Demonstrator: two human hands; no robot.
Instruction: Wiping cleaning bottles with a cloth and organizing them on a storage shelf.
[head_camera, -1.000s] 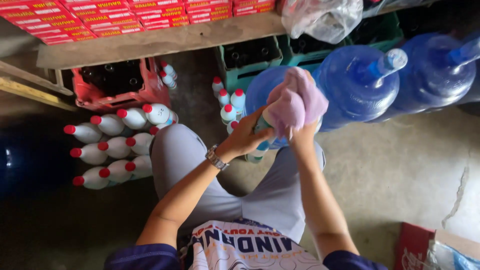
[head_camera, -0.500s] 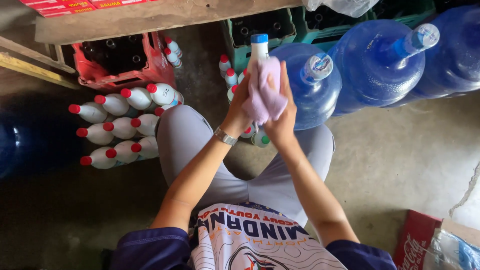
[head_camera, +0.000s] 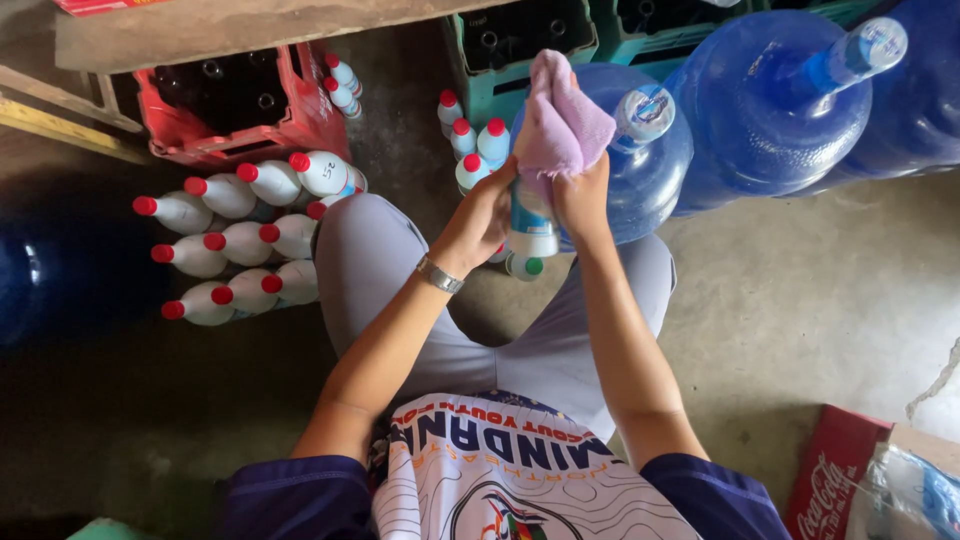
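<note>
I hold a white bottle with a blue label (head_camera: 531, 222) upright in front of my knees. My left hand (head_camera: 482, 218) grips its side. My right hand (head_camera: 578, 195) presses a pink cloth (head_camera: 562, 124) over the bottle's top, hiding the cap. A green-capped bottle (head_camera: 525, 266) stands on the floor just below the held one. Several red-capped white bottles (head_camera: 232, 243) lie stacked to my left.
Large blue water jugs (head_camera: 770, 110) lie ahead and to the right. A red crate (head_camera: 240, 100) and a green crate (head_camera: 520, 40) of dark bottles stand at the back. More small red-capped bottles (head_camera: 470, 140) stand near the green crate. A red carton (head_camera: 850, 470) sits at lower right.
The cloth has moved up over the bottle's top, covering the blue cap seen half a second ago. The camera has tilted down slightly.
</note>
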